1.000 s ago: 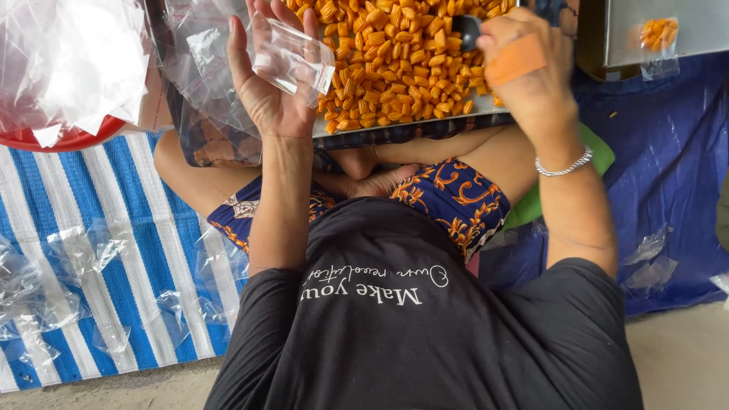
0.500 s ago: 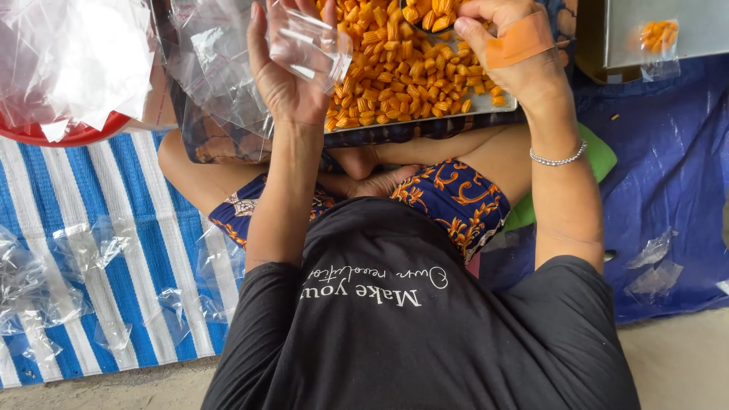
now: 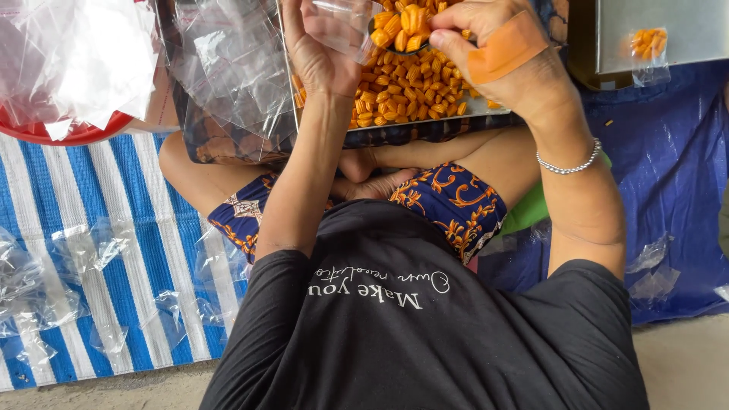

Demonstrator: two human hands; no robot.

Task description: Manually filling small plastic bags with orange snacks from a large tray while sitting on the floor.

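My left hand (image 3: 323, 49) holds a small clear plastic bag (image 3: 342, 26) upright over the metal tray (image 3: 486, 108). My right hand (image 3: 501, 57), with an orange plaster across its back, grips a dark scoop (image 3: 399, 26) heaped with orange ridged snacks, its rim right beside the bag's mouth. The tray is full of the same orange snacks (image 3: 402, 87) and rests across my crossed legs. The scoop's handle is hidden in my fist.
A loose stack of clear bags (image 3: 228, 68) lies left of the tray. A red basin with more bags (image 3: 68, 68) sits at top left. Crumpled bags (image 3: 83, 266) litter the blue-striped mat. A filled bag (image 3: 649, 42) lies on a metal box, top right, over blue tarp.
My right hand lifted the scoop out of the snacks, now heaped, and brought it left to the bag. My left hand moved right with the bag to meet it.
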